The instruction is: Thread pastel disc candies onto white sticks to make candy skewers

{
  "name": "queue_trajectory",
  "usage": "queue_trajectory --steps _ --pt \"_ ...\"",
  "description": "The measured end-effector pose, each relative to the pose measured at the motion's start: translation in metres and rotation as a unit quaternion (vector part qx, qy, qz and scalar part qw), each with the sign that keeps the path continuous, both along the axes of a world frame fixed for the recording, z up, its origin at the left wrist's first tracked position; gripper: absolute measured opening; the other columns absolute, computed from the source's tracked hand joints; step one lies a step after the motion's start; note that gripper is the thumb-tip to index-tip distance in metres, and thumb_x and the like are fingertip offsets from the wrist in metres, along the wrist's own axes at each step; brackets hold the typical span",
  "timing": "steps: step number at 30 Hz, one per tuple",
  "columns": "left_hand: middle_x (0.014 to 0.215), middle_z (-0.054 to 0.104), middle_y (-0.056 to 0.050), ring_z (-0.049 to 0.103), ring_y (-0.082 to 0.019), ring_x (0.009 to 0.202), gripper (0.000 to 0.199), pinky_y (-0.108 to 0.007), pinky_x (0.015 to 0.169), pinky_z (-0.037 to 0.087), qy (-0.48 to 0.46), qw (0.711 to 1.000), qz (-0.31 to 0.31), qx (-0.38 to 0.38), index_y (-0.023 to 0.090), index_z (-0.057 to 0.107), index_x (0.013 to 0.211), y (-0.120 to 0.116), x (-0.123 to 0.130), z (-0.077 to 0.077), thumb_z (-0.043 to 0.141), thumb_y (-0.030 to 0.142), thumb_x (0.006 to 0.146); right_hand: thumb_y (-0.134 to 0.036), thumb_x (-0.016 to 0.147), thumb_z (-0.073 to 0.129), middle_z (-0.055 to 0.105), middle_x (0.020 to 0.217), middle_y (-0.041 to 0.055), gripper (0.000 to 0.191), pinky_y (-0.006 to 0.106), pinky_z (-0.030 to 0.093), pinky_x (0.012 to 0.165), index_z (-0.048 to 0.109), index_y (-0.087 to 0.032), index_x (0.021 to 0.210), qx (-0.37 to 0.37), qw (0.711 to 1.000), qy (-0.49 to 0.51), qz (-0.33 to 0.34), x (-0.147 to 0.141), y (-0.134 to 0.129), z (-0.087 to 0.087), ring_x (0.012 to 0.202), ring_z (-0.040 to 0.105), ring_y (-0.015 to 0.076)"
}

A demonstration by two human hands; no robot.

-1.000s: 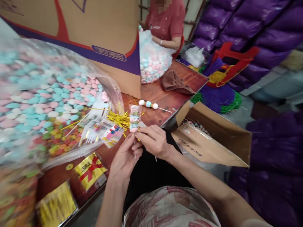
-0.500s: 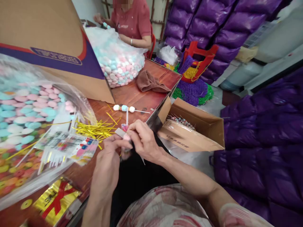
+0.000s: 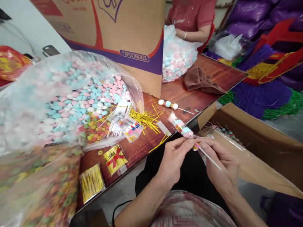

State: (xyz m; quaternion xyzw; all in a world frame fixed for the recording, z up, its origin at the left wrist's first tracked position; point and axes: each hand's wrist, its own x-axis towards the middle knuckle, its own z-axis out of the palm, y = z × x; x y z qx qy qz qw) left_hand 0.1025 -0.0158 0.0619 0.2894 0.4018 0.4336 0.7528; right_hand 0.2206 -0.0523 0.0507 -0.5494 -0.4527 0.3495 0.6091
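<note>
Between my two hands is a candy skewer in a clear wrapper, its pink, blue and white candies pointing up and away from me. My left hand pinches the wrapper's lower end just under the candies. The fingers of my right hand are closed at the same spot, around the neck of the wrapper, where a bit of coloured label shows. The white stick sticks out below, across my right fingers. An unwrapped candy skewer lies on the table beyond. Gold twist ties are heaped left of it.
A large clear bag of pastel candies and a bag of ring-shaped candies cover the left. Packs of twist ties lie near the table edge. A tall carton stands behind; an open box holds skewers at right. Opposite sits a person.
My view has swung left. The wrapped skewer now points away from me with its stick toward me, and both hands have come together at the wrapper's lower end.
</note>
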Motion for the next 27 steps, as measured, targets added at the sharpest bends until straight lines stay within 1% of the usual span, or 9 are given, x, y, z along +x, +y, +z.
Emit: queue_trajectory --steps 3,7,10,13,16,18,20,24,27 --pt "0.079 0.071 -0.006 0.061 -0.021 0.086 0.026 -0.035 0.085 0.047 0.103 0.989 0.031 0.105 0.02 0.077 0.071 0.002 0.003 -0.005 0.071 0.043 0.083 -0.043 0.092 0.069 0.065 0.075 0.0045 0.025 0.029 0.042 0.059 0.08 -0.021 0.088 -0.099 0.988 0.109 0.057 0.008 -0.01 -0.004 0.062 0.051 0.0147" --pt "0.076 0.073 -0.005 0.063 -0.021 0.082 0.02 -0.037 0.084 0.048 0.244 0.949 0.016 0.201 0.024 0.078 0.073 0.004 0.0 -0.018 0.067 0.033 0.086 -0.049 0.083 0.078 0.06 0.066 0.004 0.033 0.027 0.038 0.052 0.077 -0.017 0.077 -0.198 0.933 0.264 0.141 0.006 -0.016 -0.011 0.052 0.042 0.0102" --pt "0.079 0.076 -0.004 0.066 -0.019 0.079 0.021 -0.035 0.082 0.05 0.272 0.927 -0.031 0.256 0.024 0.077 0.076 0.011 -0.016 -0.026 0.063 0.032 0.09 -0.04 0.077 0.085 0.049 0.059 -0.001 0.029 0.024 0.033 0.049 0.071 -0.016 0.068 -0.215 0.908 0.334 0.133 0.001 -0.014 -0.021 0.052 0.035 0.0078" --pt "0.09 0.076 -0.004 0.068 -0.02 0.089 0.016 -0.034 0.086 0.051 0.343 0.895 0.046 0.283 0.023 0.075 0.085 0.03 -0.056 -0.036 0.062 0.03 0.091 -0.033 0.068 0.09 0.041 0.061 -0.0036 0.03 0.022 0.029 0.047 0.065 -0.017 0.065 -0.177 0.909 0.373 0.059 0.014 -0.001 -0.03 0.054 0.03 0.0078" --pt "0.102 0.072 -0.008 0.065 -0.021 0.093 0.013 -0.036 0.087 0.05 0.522 0.793 0.186 0.253 0.021 0.071 0.098 0.053 -0.113 -0.047 0.064 0.026 0.089 -0.026 0.062 0.093 0.039 0.066 -0.004 0.029 0.024 0.029 0.047 0.066 -0.02 0.069 -0.119 0.916 0.38 -0.05 0.048 0.02 -0.037 0.054 0.028 0.0083" --pt "0.11 0.067 -0.012 0.062 -0.023 0.095 0.027 -0.037 0.087 0.049 0.632 0.715 0.219 0.203 0.017 0.068 0.107 0.064 -0.145 -0.053 0.072 0.022 0.08 -0.032 0.07 0.088 0.047 0.071 -0.0001 0.021 0.028 0.029 0.046 0.071 -0.023 0.077 -0.104 0.924 0.356 -0.094 0.069 0.033 -0.038 0.053 0.026 0.0091" --pt "0.099 0.068 -0.008 0.062 -0.021 0.087 0.02 -0.035 0.083 0.048 0.67 0.693 0.2 0.177 0.018 0.067 0.098 0.069 -0.164 -0.057 0.072 0.018 0.079 -0.04 0.073 0.085 0.053 0.076 0.004 0.021 0.031 0.029 0.046 0.074 -0.023 0.08 -0.114 0.939 0.308 -0.104 0.076 0.043 -0.037 0.053 0.031 0.0104" --pt "0.072 0.063 -0.002 0.059 -0.021 0.075 0.01 -0.036 0.079 0.044 0.687 0.685 0.176 0.165 0.021 0.063 0.074 0.07 -0.167 -0.059 0.065 0.019 0.084 -0.036 0.071 0.084 0.057 0.079 0.0012 0.023 0.027 0.033 0.05 0.075 -0.021 0.087 -0.104 0.964 0.243 -0.04 0.033 0.046 -0.033 0.055 0.038 0.0085" --pt "0.08 0.063 -0.005 0.06 -0.024 0.085 0.005 -0.037 0.083 0.045 0.716 0.653 0.182 0.166 0.021 0.062 0.08 0.069 -0.16 -0.06 0.062 0.019 0.085 -0.033 0.079 0.079 0.058 0.075 -0.0003 0.019 0.025 0.034 0.052 0.073 -0.02 0.091 -0.091 0.977 0.192 0.022 -0.015 0.04 -0.033 0.056 0.042 0.0092"
